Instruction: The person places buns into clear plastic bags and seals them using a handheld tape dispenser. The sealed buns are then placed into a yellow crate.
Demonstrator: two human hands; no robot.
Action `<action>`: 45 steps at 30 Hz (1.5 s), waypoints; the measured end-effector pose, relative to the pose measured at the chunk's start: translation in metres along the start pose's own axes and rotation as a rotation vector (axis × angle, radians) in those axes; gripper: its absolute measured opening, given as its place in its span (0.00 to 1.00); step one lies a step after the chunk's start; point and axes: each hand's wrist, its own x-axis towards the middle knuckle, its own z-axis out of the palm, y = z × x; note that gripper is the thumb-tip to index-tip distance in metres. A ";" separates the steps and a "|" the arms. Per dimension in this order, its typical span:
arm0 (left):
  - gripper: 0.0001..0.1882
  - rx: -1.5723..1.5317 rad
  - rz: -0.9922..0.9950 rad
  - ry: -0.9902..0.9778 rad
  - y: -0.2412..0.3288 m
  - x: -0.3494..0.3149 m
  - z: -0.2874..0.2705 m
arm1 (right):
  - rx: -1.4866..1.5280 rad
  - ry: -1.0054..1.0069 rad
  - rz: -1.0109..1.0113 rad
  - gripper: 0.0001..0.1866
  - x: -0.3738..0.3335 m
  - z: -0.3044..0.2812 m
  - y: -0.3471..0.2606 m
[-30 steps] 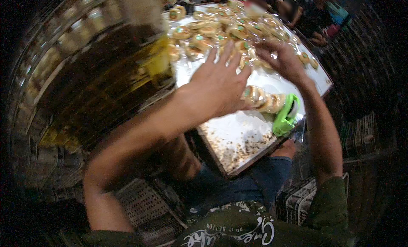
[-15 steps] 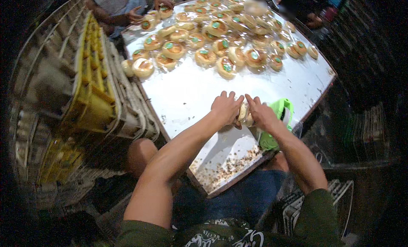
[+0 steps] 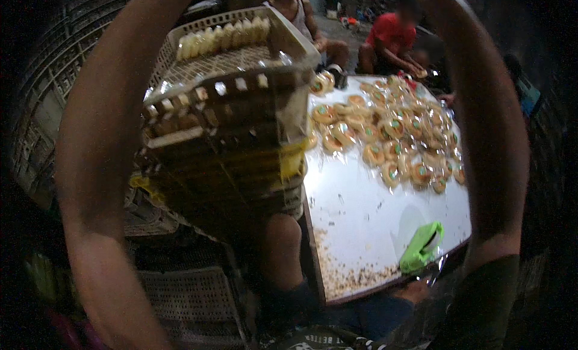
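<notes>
Both forearms rise along the sides of the picture, and my hands lie beyond its upper edge, so what they hold is hidden. My left arm passes in front of a stack of plastic crates (image 3: 241,79); in the top crate stands a row of wrapped pale buns (image 3: 224,38). My right arm crosses over the table's right side. On the white table (image 3: 349,211) lies a heap of round buns (image 3: 394,130) in clear wrappers, many with green labels. A bright green plastic object (image 3: 422,247), its kind unclear, rests at the near right edge.
Brown crumbs (image 3: 361,275) cover the table's near edge. Across the table sits a person in a red top (image 3: 391,37), beside another in a pale sleeveless top (image 3: 301,16). More crates (image 3: 186,299) stand low at the left. My knee (image 3: 283,241) is between stack and table.
My hands have gone from the near table, where they held a wrapped bun, up out of view. The view has swung left, bringing the crate stack forward.
</notes>
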 end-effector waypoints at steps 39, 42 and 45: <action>0.40 -0.308 -0.491 -1.108 -0.023 -0.194 0.052 | 0.499 -0.927 1.313 0.32 -0.496 -0.137 -0.029; 0.37 -0.389 -0.377 -0.762 0.114 -0.064 0.017 | 0.248 -1.008 1.469 0.43 -0.607 -0.119 -0.034; 0.35 -0.805 -0.270 -0.586 0.270 -0.016 0.031 | -0.197 -0.316 1.858 0.48 -0.626 -0.139 -0.008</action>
